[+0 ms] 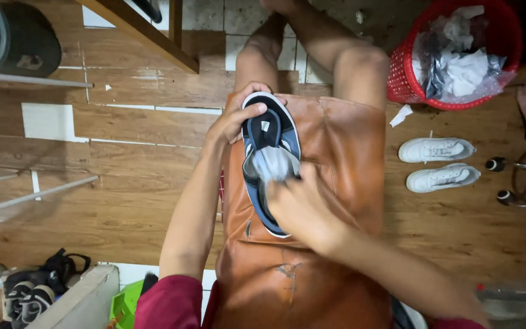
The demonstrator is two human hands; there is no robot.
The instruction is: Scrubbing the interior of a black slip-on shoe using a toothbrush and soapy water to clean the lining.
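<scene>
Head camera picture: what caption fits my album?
Left hand holds a blue shoe while right hand pushes grey paper inside.

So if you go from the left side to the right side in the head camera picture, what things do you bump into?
Black shoes on the floor → green box → left hand → blue shoe → white sneakers → red basket.

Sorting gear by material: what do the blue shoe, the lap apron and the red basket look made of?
The dark blue slip-on shoe with white sole edge looks like woven fabric, matte, rubbery rim. The tan-brown lap apron looks like leather or imitation, smooth sheen, creases, one scuffed tear. The red round basket looks like moulded plastic, glossy lattice wall.
</scene>
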